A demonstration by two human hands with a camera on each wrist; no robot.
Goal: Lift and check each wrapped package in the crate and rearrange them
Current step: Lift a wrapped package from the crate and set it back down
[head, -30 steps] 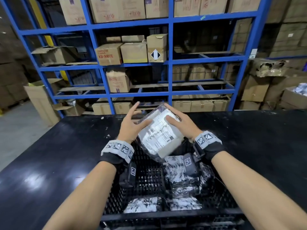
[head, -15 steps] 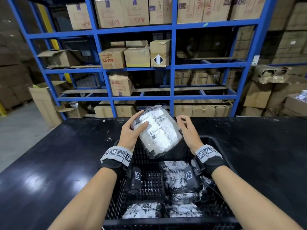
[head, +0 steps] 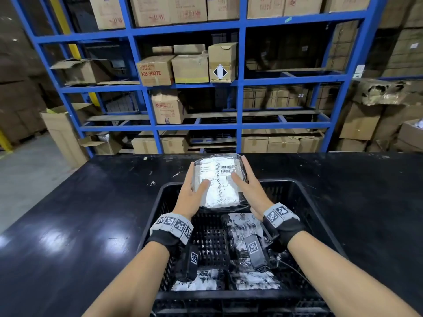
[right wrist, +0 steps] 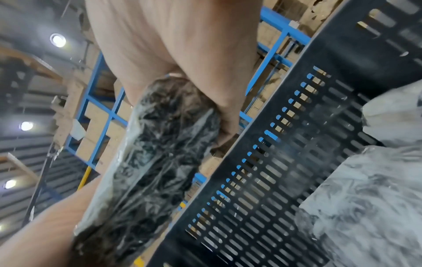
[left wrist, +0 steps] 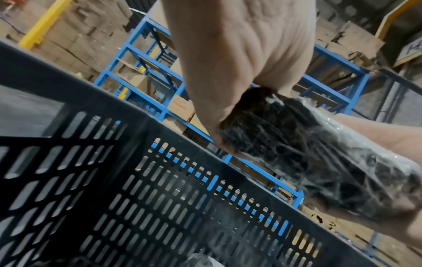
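A barcoded wrapped package [head: 217,181] is gripped between left hand [head: 191,195] and right hand [head: 249,193]; "KB-9007E" is read on a box [head: 155,70] beyond them.

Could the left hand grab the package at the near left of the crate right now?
Probably not yet. The left hand is busy: with the right hand it holds the lifted package. The near-left package lies uncovered in the crate, so once freed, it likely could.
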